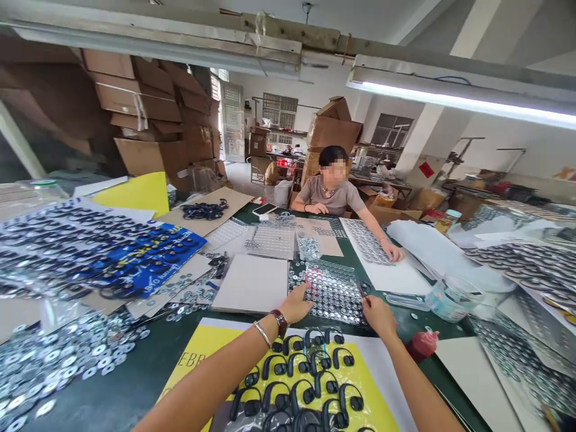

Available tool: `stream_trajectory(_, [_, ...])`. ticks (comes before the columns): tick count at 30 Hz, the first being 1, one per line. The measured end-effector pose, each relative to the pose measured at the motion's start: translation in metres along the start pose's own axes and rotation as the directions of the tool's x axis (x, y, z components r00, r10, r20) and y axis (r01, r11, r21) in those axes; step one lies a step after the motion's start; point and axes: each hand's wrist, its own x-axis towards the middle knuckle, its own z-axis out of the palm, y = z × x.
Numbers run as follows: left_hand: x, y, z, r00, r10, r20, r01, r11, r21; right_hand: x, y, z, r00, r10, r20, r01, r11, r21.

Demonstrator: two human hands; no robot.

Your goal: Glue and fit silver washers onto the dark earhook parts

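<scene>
My left hand (297,305) rests on the near left edge of a sheet covered with rows of small silver discs (333,292), fingers curled on it. At that sheet's near right corner, my right hand (377,313) pinches the edge. Just in front of my wrists lies a yellow board (202,347) carrying several black ear-hook pieces (300,384) under clear plastic. A bracelet and a watch sit on my left wrist.
Across the green table a person sits with a hand (392,251) on another disc sheet. Loose silver rings (58,360) are heaped at the left, a white board (252,282) lies beside my sheet, a clear tub (452,297) stands at the right, and cardboard boxes (144,120) are stacked behind.
</scene>
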Motion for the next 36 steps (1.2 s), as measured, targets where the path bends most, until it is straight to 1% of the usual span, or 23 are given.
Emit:
stream_trajectory(2, [-0.017, 0.006, -0.019, 0.997, 0.071, -0.006, -0.071, 0.996, 0.054, -0.003, 0.001, -0.002, 1.0, -0.005, -0.007, 0.005, 0.999, -0.042])
stream_trajectory(4, [-0.035, 0.007, -0.053, 0.992, 0.106, -0.07, -0.096, 0.986, 0.135, -0.009, -0.002, -0.006, 0.999, -0.013, -0.029, 0.01, 0.996, -0.09])
stream_trajectory(5, [-0.044, 0.003, -0.074, 0.985, 0.11, -0.132, -0.084, 0.979, 0.188, -0.014, -0.006, -0.009, 0.999, -0.022, -0.044, 0.017, 0.993, -0.114])
stream_trajectory(7, [-0.061, -0.009, -0.117, 0.956, 0.073, -0.284, 0.016, 0.954, 0.299, -0.027, -0.022, -0.015, 0.993, -0.091, -0.074, 0.081, 0.988, -0.132])
stream_trajectory(8, [-0.068, -0.018, -0.137, 0.935, 0.036, -0.352, 0.093, 0.936, 0.341, -0.035, -0.036, -0.018, 0.985, -0.153, -0.078, 0.144, 0.983, -0.112])
stream_trajectory(9, [-0.074, -0.027, -0.154, 0.917, -0.008, -0.398, 0.169, 0.913, 0.372, -0.044, -0.052, -0.02, 0.969, -0.234, -0.079, 0.229, 0.971, -0.07])
stream_trajectory(10, [-0.079, -0.036, -0.167, 0.905, -0.055, -0.422, 0.237, 0.888, 0.394, -0.053, -0.072, -0.021, 0.945, -0.321, -0.059, 0.322, 0.947, 0.005])
stream_trajectory(11, [-0.084, -0.044, -0.176, 0.894, -0.097, -0.437, 0.293, 0.864, 0.408, -0.061, -0.092, -0.021, 0.92, -0.392, -0.031, 0.393, 0.914, 0.099])
stream_trajectory(12, [-0.088, -0.051, -0.182, 0.885, -0.132, -0.447, 0.337, 0.843, 0.419, -0.068, -0.113, -0.019, 0.896, -0.444, -0.008, 0.437, 0.878, 0.195])
stream_trajectory(13, [-0.092, -0.056, -0.185, 0.877, -0.157, -0.455, 0.369, 0.826, 0.426, -0.073, -0.134, -0.016, 0.881, -0.474, 0.016, 0.452, 0.849, 0.272])
stream_trajectory(15, [-0.1, -0.059, -0.186, 0.86, -0.171, -0.48, 0.4, 0.81, 0.428, -0.077, -0.167, -0.008, 0.873, -0.486, 0.036, 0.453, 0.836, 0.31])
stream_trajectory(17, [-0.109, -0.056, -0.185, 0.843, -0.146, -0.518, 0.398, 0.818, 0.416, -0.074, -0.188, 0.002, 0.881, -0.472, 0.038, 0.434, 0.838, 0.331])
stream_trajectory(19, [-0.118, -0.047, -0.184, 0.829, -0.087, -0.552, 0.352, 0.848, 0.396, -0.07, -0.194, 0.009, 0.891, -0.453, 0.019, 0.414, 0.831, 0.372])
stream_trajectory(22, [-0.126, -0.029, -0.179, 0.832, 0.03, -0.554, 0.196, 0.918, 0.345, -0.065, -0.189, 0.014, 0.906, -0.422, -0.035, 0.386, 0.791, 0.475])
stream_trajectory(24, [-0.122, -0.016, -0.171, 0.837, 0.092, -0.54, 0.076, 0.957, 0.281, -0.064, -0.182, 0.012, 0.916, -0.394, -0.076, 0.365, 0.74, 0.566])
stream_trajectory(27, [-0.105, 0.004, -0.156, 0.84, 0.164, -0.518, -0.076, 0.979, 0.188, -0.057, -0.168, 0.005, 0.939, -0.322, -0.119, 0.307, 0.634, 0.71])
stream_trajectory(29, [-0.101, 0.02, -0.147, 0.846, 0.229, -0.482, -0.17, 0.972, 0.163, -0.046, -0.15, -0.004, 0.959, -0.25, -0.132, 0.256, 0.567, 0.783])
stream_trajectory(30, [-0.105, 0.029, -0.143, 0.847, 0.266, -0.46, -0.216, 0.963, 0.16, -0.038, -0.136, -0.008, 0.968, -0.209, -0.136, 0.231, 0.541, 0.809])
stream_trajectory(31, [-0.115, 0.038, -0.14, 0.844, 0.31, -0.437, -0.263, 0.95, 0.167, -0.03, -0.121, -0.013, 0.977, -0.163, -0.14, 0.206, 0.525, 0.826])
stream_trajectory(32, [-0.13, 0.047, -0.138, 0.838, 0.354, -0.415, -0.306, 0.935, 0.178, -0.023, -0.103, -0.018, 0.984, -0.114, -0.14, 0.179, 0.518, 0.837])
stream_trajectory(33, [-0.151, 0.056, -0.135, 0.828, 0.411, -0.383, -0.362, 0.911, 0.195, -0.016, -0.084, -0.021, 0.989, -0.076, -0.127, 0.148, 0.523, 0.839])
stream_trajectory(35, [-0.2, 0.071, -0.131, 0.781, 0.574, -0.245, -0.507, 0.813, 0.286, -0.009, -0.049, -0.027, 0.995, -0.006, -0.095, 0.081, 0.567, 0.82])
stream_trajectory(36, [-0.224, 0.075, -0.128, 0.77, 0.615, -0.174, -0.547, 0.775, 0.317, -0.009, -0.035, -0.029, 0.995, 0.042, -0.09, 0.046, 0.602, 0.797])
